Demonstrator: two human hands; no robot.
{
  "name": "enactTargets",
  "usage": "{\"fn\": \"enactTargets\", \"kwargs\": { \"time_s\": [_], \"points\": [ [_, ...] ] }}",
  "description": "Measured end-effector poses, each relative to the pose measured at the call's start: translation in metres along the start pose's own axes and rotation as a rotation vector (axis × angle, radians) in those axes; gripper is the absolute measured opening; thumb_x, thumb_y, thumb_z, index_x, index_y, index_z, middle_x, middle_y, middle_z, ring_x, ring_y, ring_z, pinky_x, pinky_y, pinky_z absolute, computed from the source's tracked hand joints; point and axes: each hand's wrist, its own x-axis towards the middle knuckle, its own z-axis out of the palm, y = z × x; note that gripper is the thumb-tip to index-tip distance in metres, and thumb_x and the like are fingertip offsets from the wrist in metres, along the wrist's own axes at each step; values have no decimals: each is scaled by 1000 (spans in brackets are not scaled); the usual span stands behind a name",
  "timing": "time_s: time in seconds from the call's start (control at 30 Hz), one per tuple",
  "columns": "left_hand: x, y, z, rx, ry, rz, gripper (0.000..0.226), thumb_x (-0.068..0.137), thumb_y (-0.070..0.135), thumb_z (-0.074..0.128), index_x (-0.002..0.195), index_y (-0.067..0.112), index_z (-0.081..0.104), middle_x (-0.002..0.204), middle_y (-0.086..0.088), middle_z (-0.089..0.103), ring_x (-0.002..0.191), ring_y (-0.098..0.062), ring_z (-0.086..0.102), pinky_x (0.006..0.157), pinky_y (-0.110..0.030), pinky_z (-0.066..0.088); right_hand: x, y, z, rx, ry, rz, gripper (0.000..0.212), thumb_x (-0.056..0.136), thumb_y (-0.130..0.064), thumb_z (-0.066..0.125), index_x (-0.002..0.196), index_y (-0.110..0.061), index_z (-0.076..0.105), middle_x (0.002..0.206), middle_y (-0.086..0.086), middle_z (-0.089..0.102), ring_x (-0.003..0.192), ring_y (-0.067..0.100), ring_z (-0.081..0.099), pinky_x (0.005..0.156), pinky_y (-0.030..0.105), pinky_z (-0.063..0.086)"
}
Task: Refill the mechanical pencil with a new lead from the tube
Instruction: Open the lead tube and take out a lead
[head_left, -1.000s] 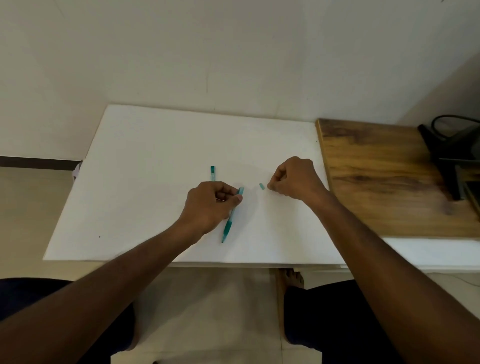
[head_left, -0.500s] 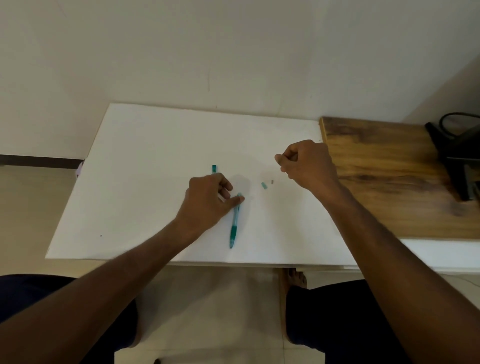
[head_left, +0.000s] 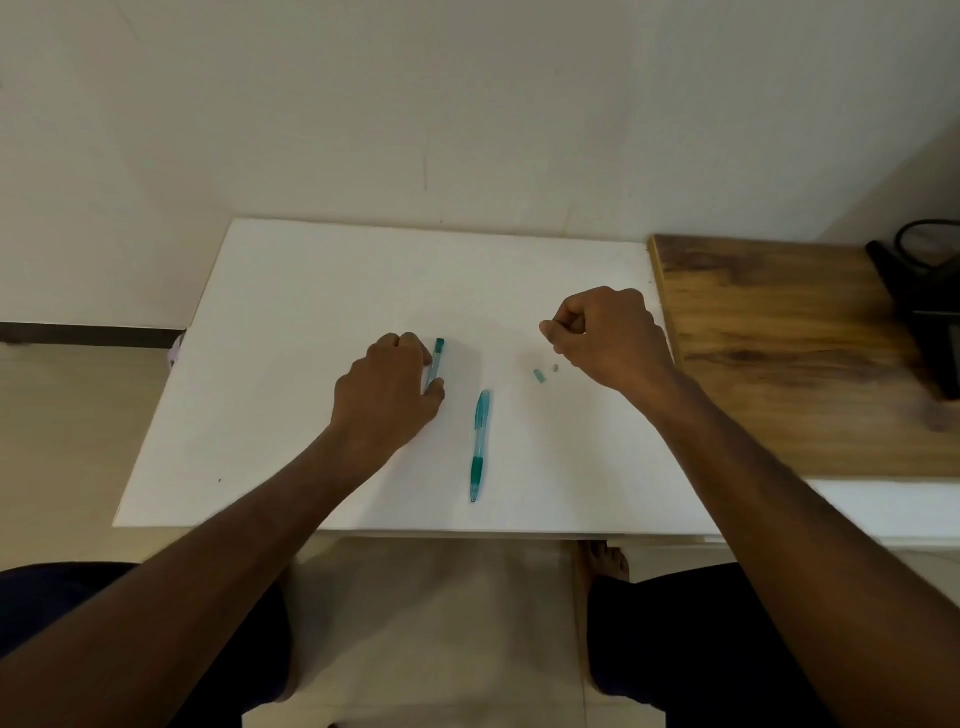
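Pencil (head_left: 480, 444) lies free; left hand (head_left: 387, 397) pinching lead tube (head_left: 435, 362); right hand (head_left: 608, 338) curled, contents unclear.

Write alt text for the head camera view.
A person's left hand grips a teal lead tube on a white board; a teal mechanical pencil lies beside it. The curled right hand hovers near two small loose pieces.

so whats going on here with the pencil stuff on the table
A person is partway through refilling a mechanical pencil, which lies untouched on the white table. The left hand is closing its fingers around the lead tube. The right hand hovers loosely curled above a small teal cap and a tiny grey eraser lying on the table. Whether it pinches anything is unclear.
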Motion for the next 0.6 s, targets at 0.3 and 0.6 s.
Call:
{"fn": "enactTargets", "kwargs": {
  "time_s": [0.3,0.6],
  "points": [
    [2,-3,-10,38,-108,-58,25,99,37,71,117,18,71,110,1,73,89,-17,64,72,-33,45,1,-8,17,98,-113,-115,25,97,-45,74,93,-21,80,84,-5,78,75,11,73,84,38,64],
    [3,-10,-12,-80,-136,-44,25,103,33,71,122,17,67,110,0,73,101,-23,71,78,-34,50,1,-8,25,65,-104,-176,24,98,-42,73,88,-22,79,81,-6,77,79,12,71,74,26,55]
  ]
}}
